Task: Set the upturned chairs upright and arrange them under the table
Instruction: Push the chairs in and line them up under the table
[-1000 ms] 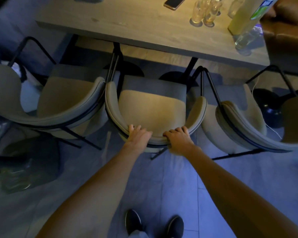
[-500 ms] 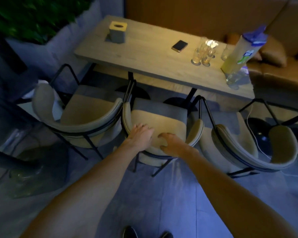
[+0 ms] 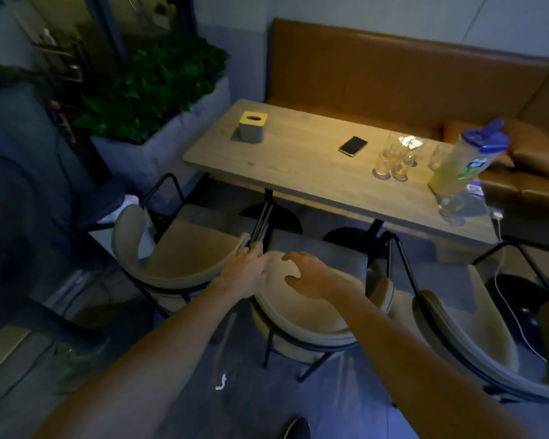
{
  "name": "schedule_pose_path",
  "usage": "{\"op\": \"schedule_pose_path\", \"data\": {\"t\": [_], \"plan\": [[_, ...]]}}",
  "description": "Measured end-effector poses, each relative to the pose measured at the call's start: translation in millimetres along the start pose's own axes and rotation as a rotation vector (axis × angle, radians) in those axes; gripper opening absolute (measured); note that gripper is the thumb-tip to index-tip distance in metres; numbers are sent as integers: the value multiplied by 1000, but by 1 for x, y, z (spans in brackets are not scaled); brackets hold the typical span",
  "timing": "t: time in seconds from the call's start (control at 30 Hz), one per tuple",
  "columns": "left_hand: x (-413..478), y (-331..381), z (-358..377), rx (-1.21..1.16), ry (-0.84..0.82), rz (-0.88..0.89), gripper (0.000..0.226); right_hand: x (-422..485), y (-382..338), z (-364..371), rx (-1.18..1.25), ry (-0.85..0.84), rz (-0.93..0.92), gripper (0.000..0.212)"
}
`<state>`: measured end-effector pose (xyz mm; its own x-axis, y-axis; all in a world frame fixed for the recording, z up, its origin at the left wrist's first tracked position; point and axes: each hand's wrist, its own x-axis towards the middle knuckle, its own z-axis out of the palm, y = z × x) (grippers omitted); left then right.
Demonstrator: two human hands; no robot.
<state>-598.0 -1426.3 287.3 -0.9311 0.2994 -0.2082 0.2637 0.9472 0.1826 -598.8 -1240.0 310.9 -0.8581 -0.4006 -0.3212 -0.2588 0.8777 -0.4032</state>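
Three beige upholstered chairs with black metal frames stand upright along the near side of the wooden table [image 3: 298, 172]. The middle chair [image 3: 301, 324] has its seat front under the table edge. My left hand [image 3: 246, 274] hovers over that chair's left armrest with fingers spread, next to the left chair [image 3: 178, 264]. Over the middle seat, my right hand [image 3: 311, 275] is open with curled fingers and holds nothing. The right chair [image 3: 463, 340] stands at an angle beside it.
On the table are a tissue box [image 3: 251, 126], a phone [image 3: 353, 146], several small glasses [image 3: 393, 163] and a large drink bottle [image 3: 463, 163]. A brown bench sofa [image 3: 409, 80] runs behind. A planter with green leaves [image 3: 152, 90] stands at left. A charging cable [image 3: 504, 299] hangs at right.
Both hands have let go of the middle chair's backrest and lifted off it. The view has pulled back and tilted up, showing the whole table and the sofa.
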Motion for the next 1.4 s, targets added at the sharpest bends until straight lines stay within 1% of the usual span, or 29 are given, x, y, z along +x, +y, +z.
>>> {"op": "schedule_pose_path", "data": {"t": [0.13,0.23,0.4,0.6,0.8,0.87,0.93,1.0,1.1,1.17,1.2,1.33,1.4], "plan": [[5,-37,10,-43,-59,-154,41,39,10,-7,46,-23,0,50],[5,-69,20,-31,-115,-248,47,69,10,-13,28,-54,-23,48],[9,-123,31,40,-171,-304,51,124,-17,9,28,-104,-73,47],[20,-199,57,57,-277,-243,65,185,-67,77,-103,-197,-119,59],[18,-297,88,27,-471,-204,82,234,-103,145,-405,-272,-97,64],[16,-327,94,68,-545,-171,82,242,-113,161,-459,-285,-74,62],[17,-350,100,135,-568,-138,76,247,-123,172,-497,-294,-38,59],[24,-362,104,173,-571,-105,70,250,-133,182,-538,-305,5,55],[36,-366,108,154,-648,-83,64,258,-144,190,-530,-332,90,40],[37,-367,111,152,-653,-62,56,262,-147,192,-535,-337,126,34],[36,-368,111,163,-648,-55,56,262,-148,192,-542,-333,126,33],[31,-375,108,189,-640,-41,69,259,-151,196,-524,-313,123,32],[29,-381,102,223,-638,-38,68,259,-161,199,-472,-318,133,31]]}}
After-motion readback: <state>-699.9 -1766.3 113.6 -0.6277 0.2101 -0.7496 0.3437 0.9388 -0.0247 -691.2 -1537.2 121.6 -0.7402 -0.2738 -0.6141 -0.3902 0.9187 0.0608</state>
